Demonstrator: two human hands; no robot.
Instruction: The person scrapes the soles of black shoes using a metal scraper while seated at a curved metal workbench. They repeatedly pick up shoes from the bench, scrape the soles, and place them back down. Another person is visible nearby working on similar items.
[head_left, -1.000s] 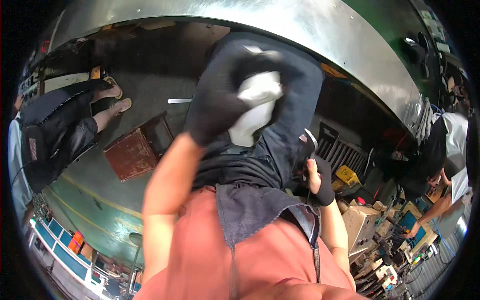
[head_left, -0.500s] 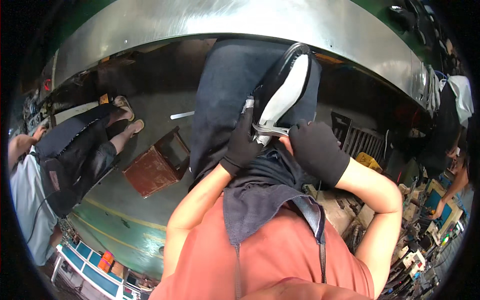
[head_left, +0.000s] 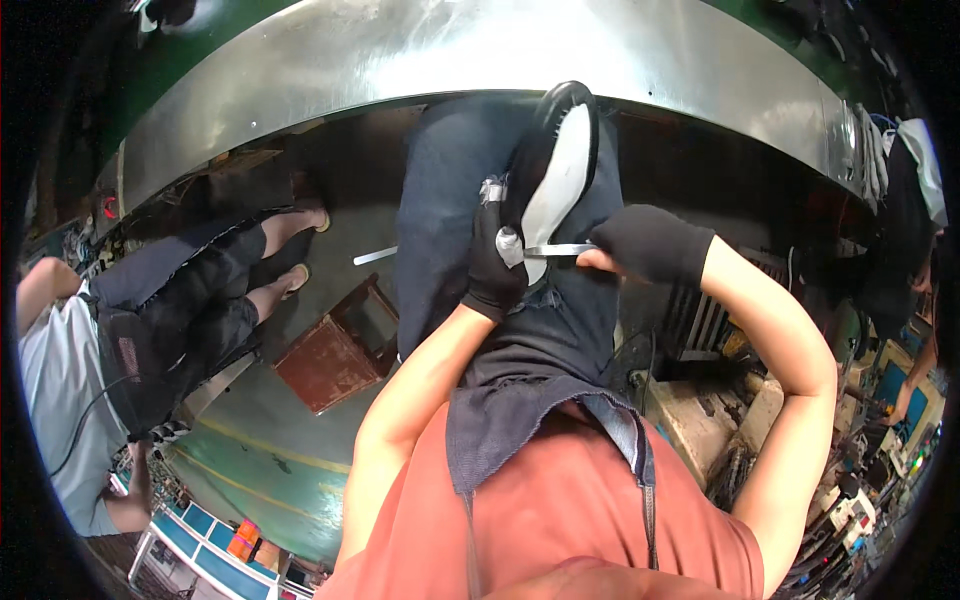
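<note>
A black shoe point(head_left: 563, 175) lies sole up across my lap, its toe pointing away from me and its white underside showing. My left hand point(head_left: 492, 265), in a black glove with pale tape on its fingertips, is closed around the left side of the shoe near the heel. Gripped in my gloved right hand point(head_left: 652, 243) are silver metal pincers point(head_left: 560, 250). Their front end lies across the heel, beside the taped left thumb; whether the jaws bite on the edge cannot be made out. A dark apron point(head_left: 430, 190) covers my legs under the shoe.
Just beyond my knees runs a shiny metal bench edge point(head_left: 480, 50). A brown wooden stool point(head_left: 325, 360) stands on the floor to the left, with another person point(head_left: 130, 350) farther left. Machine parts point(head_left: 690, 420) and a dark slatted crate point(head_left: 705, 320) are at my right.
My right hand has swung outward and up to the right, turning the pincers flatter across the heel. The shoe has shifted slightly left with my left hand still on it. The person at left has moved.
</note>
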